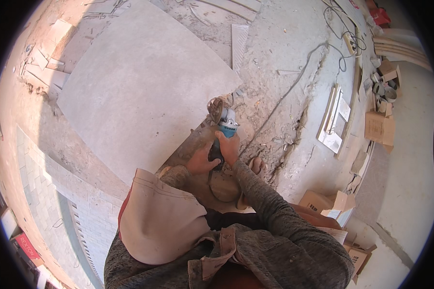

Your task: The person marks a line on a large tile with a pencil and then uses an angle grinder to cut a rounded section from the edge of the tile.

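An angle grinder (228, 126) with a teal and black body and a silver gear head is held in both my hands, low in front of me. My right hand (229, 147) wraps its body just behind the head, while my left hand (201, 160) grips the black rear part. The grinder's disc and guard (216, 110) are at the near right edge of a large light-grey tile (144, 91), close to its right corner. Whether the disc touches the tile I cannot tell. Below my hands the grinder's cord loops down.
A dark cord (287, 91) runs over the rubble-strewn floor to a power strip (349, 43) at the far right. White tile pieces (335, 120) and cardboard boxes (379, 127) lie along the right. Offcuts (46, 72) are scattered left; a narrow tile strip (239, 45) lies beyond the large tile.
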### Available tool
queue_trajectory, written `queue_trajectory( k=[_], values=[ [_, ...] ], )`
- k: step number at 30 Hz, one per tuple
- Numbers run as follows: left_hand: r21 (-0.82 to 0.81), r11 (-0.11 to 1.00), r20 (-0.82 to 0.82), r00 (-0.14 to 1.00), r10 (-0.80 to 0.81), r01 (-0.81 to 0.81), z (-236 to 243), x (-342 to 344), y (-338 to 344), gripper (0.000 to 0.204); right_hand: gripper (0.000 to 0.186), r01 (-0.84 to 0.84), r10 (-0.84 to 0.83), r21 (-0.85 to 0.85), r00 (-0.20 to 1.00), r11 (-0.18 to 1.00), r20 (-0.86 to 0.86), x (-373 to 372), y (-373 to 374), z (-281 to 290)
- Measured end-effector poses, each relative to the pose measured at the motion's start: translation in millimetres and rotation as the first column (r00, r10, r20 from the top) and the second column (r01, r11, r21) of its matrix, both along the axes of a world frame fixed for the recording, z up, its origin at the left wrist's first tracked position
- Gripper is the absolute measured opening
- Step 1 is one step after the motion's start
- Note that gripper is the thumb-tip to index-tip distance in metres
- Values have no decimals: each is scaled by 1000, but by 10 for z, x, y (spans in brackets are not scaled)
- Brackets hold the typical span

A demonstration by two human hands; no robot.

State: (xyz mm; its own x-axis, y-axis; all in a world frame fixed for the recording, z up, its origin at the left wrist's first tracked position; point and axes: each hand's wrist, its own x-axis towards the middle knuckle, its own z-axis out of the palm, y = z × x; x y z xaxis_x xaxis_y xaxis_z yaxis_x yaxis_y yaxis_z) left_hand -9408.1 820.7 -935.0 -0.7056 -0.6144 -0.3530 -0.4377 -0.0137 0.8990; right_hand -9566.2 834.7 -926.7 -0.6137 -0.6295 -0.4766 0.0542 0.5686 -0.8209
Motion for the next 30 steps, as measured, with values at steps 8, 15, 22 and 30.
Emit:
queue_trajectory(
  k=[8,15,22,30],
  values=[
    [31,999,-28,1000,11,-10,7,-72,-1,82,33,-35,34,38,999,999,28,-102,14,-66],
    [-28,999,-35,999,23,-24,-6,16,-22,77,33,-22,22,-11,997,1000,77,-25,-8,-133],
    [33,999,-34,999,8,-7,23,11,-41,79,25,20,-17,-37,998,999,55,-4,15,-154],
    [18,1000,-37,999,20,-20,31,-12,-6,83,33,-37,37,29,999,999,11,-40,30,-123]
  ],
)
